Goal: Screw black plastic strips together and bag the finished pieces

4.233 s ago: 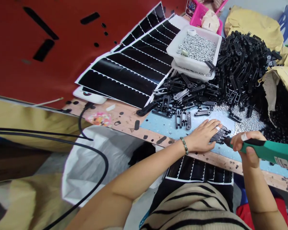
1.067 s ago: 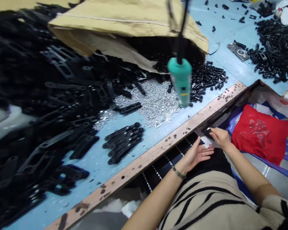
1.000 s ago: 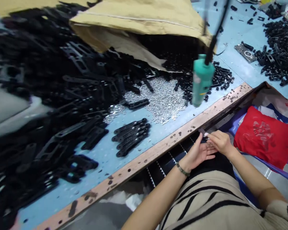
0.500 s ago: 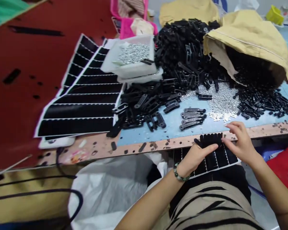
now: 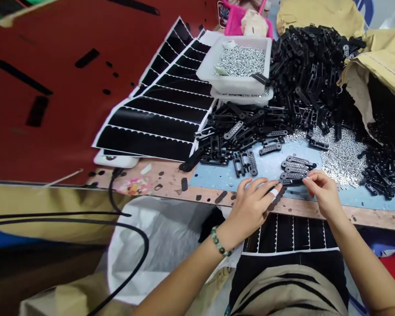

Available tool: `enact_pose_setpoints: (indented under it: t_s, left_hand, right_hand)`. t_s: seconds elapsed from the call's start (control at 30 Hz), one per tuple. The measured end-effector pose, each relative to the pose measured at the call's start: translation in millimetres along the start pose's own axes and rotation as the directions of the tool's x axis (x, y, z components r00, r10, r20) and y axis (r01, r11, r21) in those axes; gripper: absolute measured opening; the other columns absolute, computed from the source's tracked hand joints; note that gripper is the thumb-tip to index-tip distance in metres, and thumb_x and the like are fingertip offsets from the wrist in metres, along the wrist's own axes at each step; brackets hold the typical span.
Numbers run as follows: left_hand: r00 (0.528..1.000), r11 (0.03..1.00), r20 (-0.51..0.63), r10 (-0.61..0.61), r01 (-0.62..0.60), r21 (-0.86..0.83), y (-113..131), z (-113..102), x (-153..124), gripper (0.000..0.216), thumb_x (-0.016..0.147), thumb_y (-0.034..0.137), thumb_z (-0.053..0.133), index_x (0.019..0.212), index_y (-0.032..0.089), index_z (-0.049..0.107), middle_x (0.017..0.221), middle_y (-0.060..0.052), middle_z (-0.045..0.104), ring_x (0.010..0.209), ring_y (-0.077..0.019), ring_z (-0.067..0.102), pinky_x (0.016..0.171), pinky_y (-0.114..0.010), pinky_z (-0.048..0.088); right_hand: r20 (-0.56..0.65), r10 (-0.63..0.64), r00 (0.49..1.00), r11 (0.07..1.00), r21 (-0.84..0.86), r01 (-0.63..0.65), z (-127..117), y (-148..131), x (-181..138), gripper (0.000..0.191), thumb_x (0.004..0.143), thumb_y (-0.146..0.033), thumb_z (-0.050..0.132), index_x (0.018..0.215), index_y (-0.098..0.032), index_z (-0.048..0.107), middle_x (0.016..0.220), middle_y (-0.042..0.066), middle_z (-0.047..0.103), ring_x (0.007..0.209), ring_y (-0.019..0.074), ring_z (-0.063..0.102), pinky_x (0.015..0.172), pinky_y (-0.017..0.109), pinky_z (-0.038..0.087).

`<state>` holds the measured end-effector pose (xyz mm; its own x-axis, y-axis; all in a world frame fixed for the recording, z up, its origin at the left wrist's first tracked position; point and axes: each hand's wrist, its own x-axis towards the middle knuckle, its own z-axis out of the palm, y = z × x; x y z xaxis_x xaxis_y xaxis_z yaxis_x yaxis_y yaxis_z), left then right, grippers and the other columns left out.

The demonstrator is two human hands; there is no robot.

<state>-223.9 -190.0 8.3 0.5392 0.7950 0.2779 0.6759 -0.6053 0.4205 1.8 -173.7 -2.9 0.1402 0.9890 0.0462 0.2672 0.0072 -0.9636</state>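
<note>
My left hand (image 5: 252,206), with white tape round one finger, is at the table's front edge. It is closed on a black scalloped strip (image 5: 278,196), mostly hidden below the fingers. Just right of it, the fingers of my right hand (image 5: 324,191) are pinched together at the end of the nearest in a row of black perforated bars (image 5: 295,166). Whatever is between those fingertips is too small to make out. On my lap, under the table edge, lies a sheet of black scalloped strips (image 5: 285,235) on white backing.
White tubs of small metal pins (image 5: 242,61) stand behind a heap of black bars (image 5: 243,127). A larger black heap (image 5: 307,70), loose pins (image 5: 344,153) and a yellow sack (image 5: 382,57) lie right. More black strip sheets (image 5: 164,103) lie left, and a cable (image 5: 145,237) loops below.
The camera view has shifted left. Both hands have moved from over the lap sheet to the row of bars on the table. The scalloped strip, seen between the hands before, is now under my left fingers.
</note>
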Motion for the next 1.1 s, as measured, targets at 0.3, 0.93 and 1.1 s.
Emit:
enact_pose_setpoints:
  t_s: [0.3,0.93,1.1]
  left_hand:
    - [0.996,0.995,0.056,0.074,-0.077,0.057,-4,6,4,0.048,0.083,0.003,0.044,0.127,0.019,0.053,0.120,-0.007,0.064,0.112,-0.0262,0.051,0.102,-0.052,0.027]
    - [0.999,1.000,0.030,0.019,-0.019,-0.002,5,4,14,0.040,0.084,0.002,0.044,0.119,0.016,0.056,0.103,-0.005,0.068,0.101,-0.0228,0.055,0.101,-0.048,0.026]
    - [0.999,0.999,0.044,-0.010,0.013,-0.051,3,2,17,0.042,0.079,0.001,0.048,0.117,0.016,0.058,0.103,-0.006,0.067,0.101,-0.0246,0.053,0.101,-0.052,0.024]
  right_hand:
    - [0.006,0.082,0.997,0.991,-0.105,-0.081,19,-5,5,0.028,0.074,-0.033,0.066,0.052,-0.019,0.057,0.079,0.005,0.059,0.078,0.0179,0.057,0.069,0.032,0.045]
    - [0.079,-0.016,0.997,0.930,-0.364,0.044,16,-11,-2,0.028,0.083,-0.037,0.059,0.061,-0.019,0.056,0.080,0.005,0.057,0.074,0.0173,0.056,0.064,0.031,0.046]
    - [0.167,-0.078,0.983,0.649,-0.739,0.177,3,-16,1,0.038,0.084,-0.049,0.060,0.062,-0.020,0.048,0.071,0.002,0.050,0.059,0.0150,0.049,0.052,0.029,0.040]
